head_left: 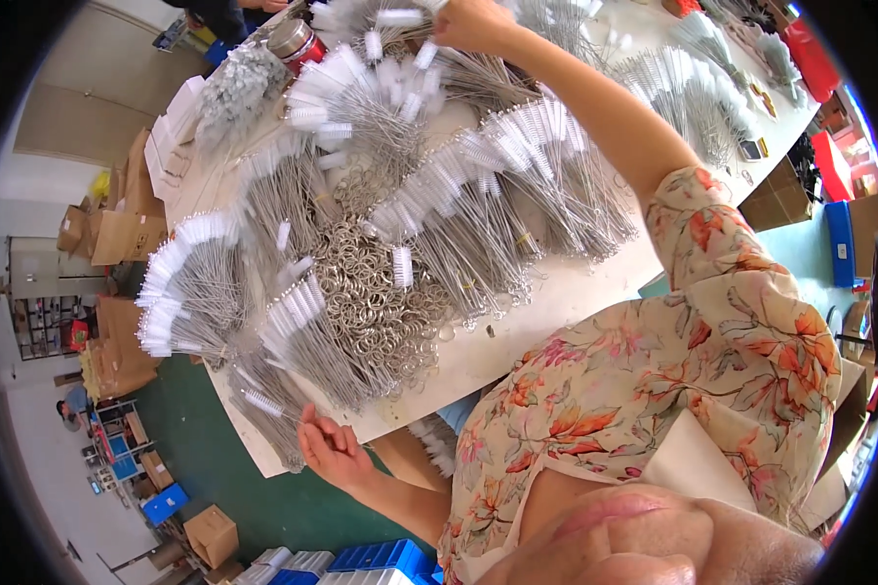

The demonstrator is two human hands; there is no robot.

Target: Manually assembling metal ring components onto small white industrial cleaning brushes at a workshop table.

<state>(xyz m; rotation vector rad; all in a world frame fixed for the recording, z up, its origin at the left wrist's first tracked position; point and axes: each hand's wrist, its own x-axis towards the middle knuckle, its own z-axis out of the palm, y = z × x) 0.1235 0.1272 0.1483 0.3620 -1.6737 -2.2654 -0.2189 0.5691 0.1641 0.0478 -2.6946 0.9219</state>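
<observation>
Left-edge brushes: we see a fan of white-headed wire brushes (190, 263), the heads turned out to the left edge of the tabletop (541, 317), probably so the soft bristles are not crushed.
Near-left corner: another brush layer (273, 424) lies flat with stems in almost one direction, which, we judge, keeps them from tangling.
Left hand: our left hand (334, 450) stands by this corner, at the near edge, with fingers softly curled; a thin stem may be between the fingertips, but we cannot tell it surely.
Metal rings: we have the rings (366, 307) in a loose heap left of the middle, between bundles, perhaps for easy reach; a single brush (402, 266) lies on them.
Right hand: our right hand (473, 21) is stretched to the far side, among brush heads; its fingers are partly cut by the picture border, so we cannot tell their grip.
Middle bundles: these brushes (517, 156) lie in rows, stem ends toward the near edge, maybe for being picked easily.
Right-end bundles: we notice more brushes (688, 88) toward the right end, similarly grouped.
</observation>
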